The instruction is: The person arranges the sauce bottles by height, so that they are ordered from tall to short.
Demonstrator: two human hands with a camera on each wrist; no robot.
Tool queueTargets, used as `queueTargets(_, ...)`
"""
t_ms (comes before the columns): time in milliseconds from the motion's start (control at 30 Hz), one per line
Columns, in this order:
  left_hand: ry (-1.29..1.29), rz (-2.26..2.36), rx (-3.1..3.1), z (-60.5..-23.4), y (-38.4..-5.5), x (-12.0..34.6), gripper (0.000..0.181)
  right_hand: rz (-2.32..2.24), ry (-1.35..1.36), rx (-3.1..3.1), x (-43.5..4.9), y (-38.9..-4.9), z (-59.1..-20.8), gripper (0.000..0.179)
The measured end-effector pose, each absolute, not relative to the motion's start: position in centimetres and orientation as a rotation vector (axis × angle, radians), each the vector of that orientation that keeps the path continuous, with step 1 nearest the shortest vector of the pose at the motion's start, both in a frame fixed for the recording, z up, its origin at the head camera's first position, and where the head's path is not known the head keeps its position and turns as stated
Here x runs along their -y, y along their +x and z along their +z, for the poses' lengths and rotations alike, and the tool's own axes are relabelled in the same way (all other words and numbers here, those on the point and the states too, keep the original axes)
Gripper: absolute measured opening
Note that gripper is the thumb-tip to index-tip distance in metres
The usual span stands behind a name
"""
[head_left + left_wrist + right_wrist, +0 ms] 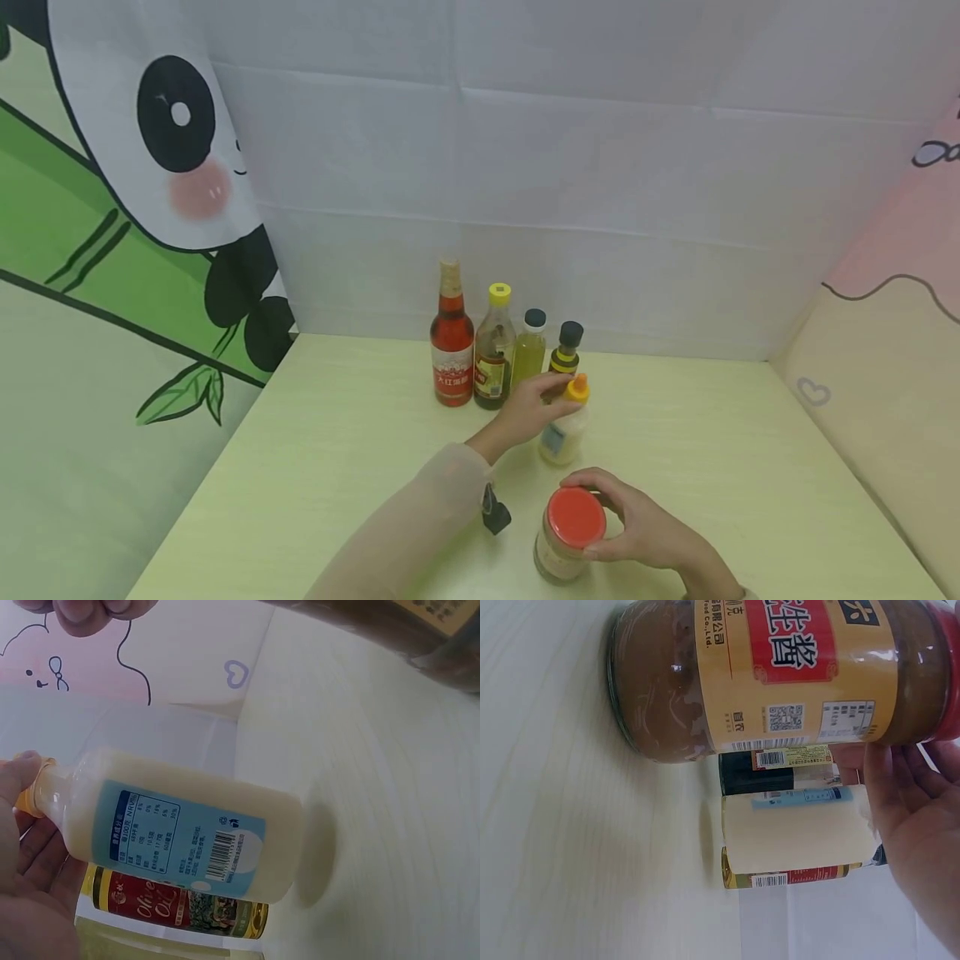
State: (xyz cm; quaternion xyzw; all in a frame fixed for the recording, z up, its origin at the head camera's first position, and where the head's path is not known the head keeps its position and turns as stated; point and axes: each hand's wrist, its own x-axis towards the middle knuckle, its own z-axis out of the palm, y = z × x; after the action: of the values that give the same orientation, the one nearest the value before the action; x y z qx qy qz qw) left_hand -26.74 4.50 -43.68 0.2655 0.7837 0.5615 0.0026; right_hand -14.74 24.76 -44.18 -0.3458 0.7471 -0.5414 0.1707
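My left hand (525, 410) reaches to the middle of the table and pinches the yellow-orange cap of a squeeze bottle of cream-coloured sauce (180, 825). In the left wrist view, the bottle's blue label faces the camera, and a shadow lies on the table beside its base. Nearer the front, my right hand (648, 529) grips a peanut butter jar (558, 560) just under its red lid (576, 517), thumb on one side and fingers on the other. Brown paste and a tan-and-red label show on the jar (795, 682) in the right wrist view.
Behind the squeeze bottle stand a red vinegar bottle (452, 358), a dark sauce bottle with a yellow cap (492, 367), a yellowish oil bottle (528, 357) and a dark-capped olive oil bottle (566, 350). A white cloth wall (600, 208) rises along the table's back edge.
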Motion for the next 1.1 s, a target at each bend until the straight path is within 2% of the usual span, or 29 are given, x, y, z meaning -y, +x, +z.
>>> queueTargets(600,0.831,1.696,-2.537,-43.9,-27.8,-6.9,0.041,-1.570,-1.017,-2.110,-24.7,-14.6,-44.2,0.059)
queueTargets(1100,0.699,1.685,-2.606,-43.4,-28.6,-9.1,0.039,-1.581,-1.032,-2.117,-24.7,-14.7,-44.5,0.058)
